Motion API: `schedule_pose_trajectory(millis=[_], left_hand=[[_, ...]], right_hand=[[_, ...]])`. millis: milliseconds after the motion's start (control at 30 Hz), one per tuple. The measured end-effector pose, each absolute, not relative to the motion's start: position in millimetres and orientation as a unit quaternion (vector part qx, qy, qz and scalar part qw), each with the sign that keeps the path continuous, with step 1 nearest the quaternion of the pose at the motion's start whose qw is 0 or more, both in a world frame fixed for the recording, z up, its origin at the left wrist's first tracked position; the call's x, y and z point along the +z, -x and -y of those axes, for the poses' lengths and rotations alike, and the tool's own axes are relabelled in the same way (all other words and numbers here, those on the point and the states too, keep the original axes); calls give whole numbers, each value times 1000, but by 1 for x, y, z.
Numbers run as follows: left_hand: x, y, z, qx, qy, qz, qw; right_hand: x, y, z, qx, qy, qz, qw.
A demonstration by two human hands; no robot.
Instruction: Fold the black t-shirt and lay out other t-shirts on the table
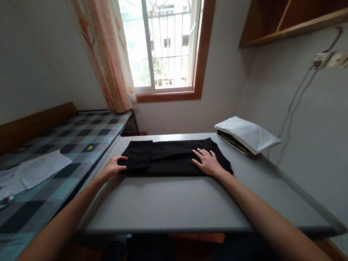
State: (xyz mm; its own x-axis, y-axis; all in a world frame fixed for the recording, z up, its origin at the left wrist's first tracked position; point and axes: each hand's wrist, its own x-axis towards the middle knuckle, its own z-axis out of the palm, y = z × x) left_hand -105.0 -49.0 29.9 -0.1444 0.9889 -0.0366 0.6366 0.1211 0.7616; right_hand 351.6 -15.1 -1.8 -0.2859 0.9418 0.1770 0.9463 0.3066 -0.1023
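Note:
A folded black garment (170,156) lies flat on the grey table (167,206), toward its far side. My left hand (114,166) sits at the garment's left edge, fingers curled around that edge with the thumb on top. My right hand (207,162) rests flat on the right part of the cloth, fingers spread. Both forearms stretch out over the bare front of the table.
A stack of folded clothes, white on top (247,134), sits at the table's far right by the wall. A bed with a checked cover (59,154) and papers (30,170) lies to the left. Window (161,40), curtain (105,51), wooden shelf (296,10), wall socket (332,59).

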Motion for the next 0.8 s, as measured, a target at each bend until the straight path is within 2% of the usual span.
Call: schedule_pose_trajectory(millis=[167, 300, 500, 667, 800], left_hand=[[33, 141, 10, 349, -561, -720, 212], [31, 145, -4, 390, -481, -771, 148], [31, 118, 19, 254, -573, -779, 6], [24, 91, 44, 189, -751, -631, 50], [15, 83, 55, 171, -752, -637, 20]], right_hand=[[13, -340, 23, -17, 523, 838, 157], [18, -345, 2, -14, 536, 819, 203], [-7, -362, -22, 4, 589, 770, 245], [-20, -375, -25, -9, 623, 736, 265], [-18, -382, -26, 7, 673, 700, 238]])
